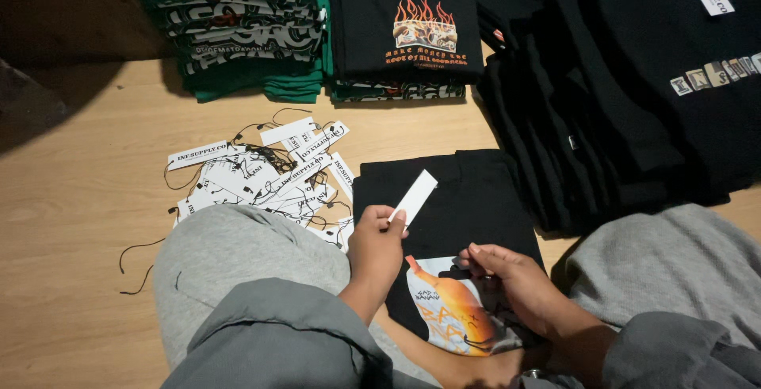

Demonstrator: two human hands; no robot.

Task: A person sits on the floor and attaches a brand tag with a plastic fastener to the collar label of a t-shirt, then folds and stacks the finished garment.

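My left hand (376,245) pinches a white paper hang tag (413,196) by its lower end and holds it up over a folded black T-shirt (468,199). That shirt lies on the wooden floor between my knees and carries an orange and white print (444,310). My right hand (515,282) rests on the shirt at the print's right edge, fingers curled on the fabric; whether it pinches something small I cannot tell. Grey sleeves cover both my arms.
A loose heap of white hang tags with black strings (261,175) lies left of the shirt. At the back stand a stack of green folded shirts (246,32) and a black stack with a flame print (408,24). Black shirts (634,96) pile up at right.
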